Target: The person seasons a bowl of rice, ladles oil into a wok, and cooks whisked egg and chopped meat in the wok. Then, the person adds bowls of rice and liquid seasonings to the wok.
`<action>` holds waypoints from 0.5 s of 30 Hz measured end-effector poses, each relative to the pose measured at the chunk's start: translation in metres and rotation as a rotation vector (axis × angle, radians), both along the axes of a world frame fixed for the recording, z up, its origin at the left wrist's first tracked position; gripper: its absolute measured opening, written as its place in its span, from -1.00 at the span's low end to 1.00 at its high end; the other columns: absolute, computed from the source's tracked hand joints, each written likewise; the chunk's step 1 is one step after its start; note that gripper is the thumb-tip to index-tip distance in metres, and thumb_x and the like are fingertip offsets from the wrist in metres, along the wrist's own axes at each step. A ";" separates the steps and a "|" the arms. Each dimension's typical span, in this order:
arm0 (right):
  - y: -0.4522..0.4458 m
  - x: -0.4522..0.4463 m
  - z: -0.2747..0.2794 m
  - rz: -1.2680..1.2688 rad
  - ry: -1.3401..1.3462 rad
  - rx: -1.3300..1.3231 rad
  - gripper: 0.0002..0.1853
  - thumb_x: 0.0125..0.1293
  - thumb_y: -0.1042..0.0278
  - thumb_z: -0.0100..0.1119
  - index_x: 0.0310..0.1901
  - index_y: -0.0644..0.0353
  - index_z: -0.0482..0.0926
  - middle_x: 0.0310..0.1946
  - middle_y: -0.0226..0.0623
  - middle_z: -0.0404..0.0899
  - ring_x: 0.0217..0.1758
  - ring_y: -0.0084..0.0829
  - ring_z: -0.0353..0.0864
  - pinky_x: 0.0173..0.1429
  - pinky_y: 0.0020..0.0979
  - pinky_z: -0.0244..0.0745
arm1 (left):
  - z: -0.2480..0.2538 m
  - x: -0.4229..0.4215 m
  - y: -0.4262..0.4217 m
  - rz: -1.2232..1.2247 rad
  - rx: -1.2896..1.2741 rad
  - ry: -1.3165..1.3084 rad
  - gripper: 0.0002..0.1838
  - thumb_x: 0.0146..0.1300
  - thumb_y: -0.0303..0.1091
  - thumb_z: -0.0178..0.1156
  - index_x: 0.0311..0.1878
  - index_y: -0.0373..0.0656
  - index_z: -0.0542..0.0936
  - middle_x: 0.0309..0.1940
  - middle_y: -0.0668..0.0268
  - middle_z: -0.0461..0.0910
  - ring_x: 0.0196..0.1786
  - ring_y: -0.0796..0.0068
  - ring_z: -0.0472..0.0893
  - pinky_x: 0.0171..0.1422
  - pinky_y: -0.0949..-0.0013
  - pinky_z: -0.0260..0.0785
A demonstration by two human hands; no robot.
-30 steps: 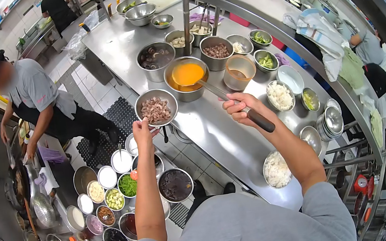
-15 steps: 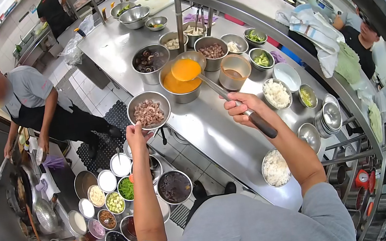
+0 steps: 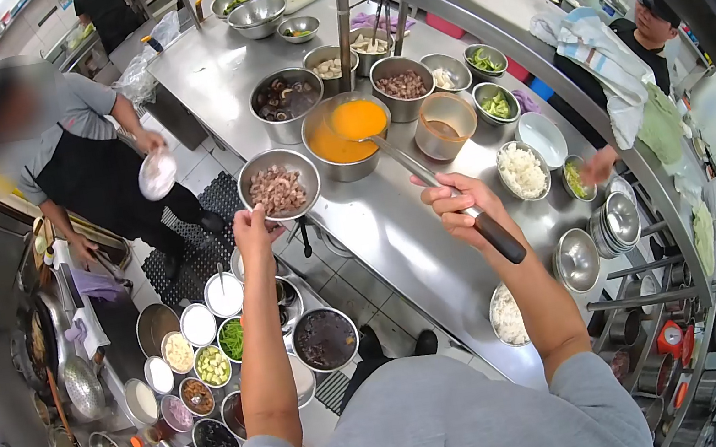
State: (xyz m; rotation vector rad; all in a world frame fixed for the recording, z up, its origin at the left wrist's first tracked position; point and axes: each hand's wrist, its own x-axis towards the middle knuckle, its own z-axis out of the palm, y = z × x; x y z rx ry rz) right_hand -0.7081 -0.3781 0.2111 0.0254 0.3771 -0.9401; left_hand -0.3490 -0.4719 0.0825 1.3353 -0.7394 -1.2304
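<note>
My left hand grips the near rim of a steel bowl with chopped pinkish meat in it, held level at the table's edge. In my right hand is the dark handle of a ladle. Its round cup, full of orange liquid, is over a steel pot of the same orange liquid. Behind that pot stand a pot of dark pieces in liquid and a pot of diced meat. A clear tub is right of the ladle.
Rice bowls and stacked steel bowls stand on the steel table. Ingredient containers fill the counter at lower left. A co-worker at left holds a white plate. Another person reaches in from the right.
The ladle cup has shifted slightly over the pot. The left co-worker has turned nearer and raised a white plate. The person at right has leaned in, a hand now near the small green bowl.
</note>
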 end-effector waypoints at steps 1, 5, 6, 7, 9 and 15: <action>-0.001 0.001 0.006 -0.008 -0.001 -0.022 -0.69 0.51 0.29 -0.15 0.11 0.32 0.37 -0.41 -0.46 0.30 -0.68 -0.79 0.24 -0.73 -0.59 0.26 | 0.001 -0.007 -0.009 0.000 -0.016 -0.015 -0.78 0.36 -0.29 0.15 -0.32 -0.09 0.32 -0.38 0.30 0.47 -0.40 0.43 0.56 -0.36 0.28 0.61; 0.013 0.004 0.040 -0.057 0.037 -0.087 -0.68 0.52 0.30 -0.18 0.12 0.34 0.37 -0.41 -0.44 0.29 -0.69 -0.79 0.23 -0.74 -0.59 0.29 | 0.020 -0.046 -0.040 -0.047 -0.065 0.031 -0.76 0.31 -0.30 0.20 -0.34 -0.13 0.33 -0.47 0.31 0.45 -0.43 0.49 0.52 -0.42 0.33 0.59; 0.016 0.004 0.051 -0.064 0.059 -0.102 -0.68 0.52 0.31 -0.18 0.13 0.35 0.37 -0.41 -0.43 0.28 -0.70 -0.79 0.23 -0.75 -0.59 0.29 | 0.025 -0.060 -0.046 -0.067 -0.067 0.028 -0.76 0.32 -0.30 0.19 -0.33 -0.11 0.32 -0.38 0.29 0.45 -0.37 0.44 0.54 -0.35 0.28 0.60; 0.020 0.003 0.062 -0.064 0.077 -0.122 -0.68 0.52 0.32 -0.18 0.13 0.35 0.36 -0.41 -0.43 0.28 -0.70 -0.79 0.23 -0.75 -0.59 0.28 | 0.032 -0.073 -0.053 -0.085 -0.070 0.024 -0.77 0.34 -0.29 0.18 -0.32 -0.09 0.32 -0.30 0.28 0.45 -0.32 0.39 0.55 -0.28 0.24 0.61; 0.030 0.004 0.082 -0.055 0.111 -0.160 -0.68 0.51 0.33 -0.19 0.14 0.36 0.36 -0.42 -0.43 0.28 -0.70 -0.79 0.23 -0.77 -0.58 0.27 | 0.023 -0.098 -0.074 -0.112 -0.083 0.056 -0.76 0.33 -0.30 0.19 -0.31 -0.09 0.31 -0.28 0.26 0.46 -0.27 0.37 0.57 -0.26 0.23 0.62; 0.071 0.004 0.122 0.064 0.264 -0.222 -0.70 0.51 0.37 -0.17 0.18 0.28 0.34 -0.43 -0.45 0.27 -0.69 -0.77 0.24 -0.77 -0.56 0.30 | 0.039 -0.161 -0.065 -0.070 -0.049 0.444 -0.81 0.35 -0.37 0.14 -0.21 -0.16 0.31 -0.25 0.14 0.50 -0.37 0.28 0.62 -0.35 0.28 0.62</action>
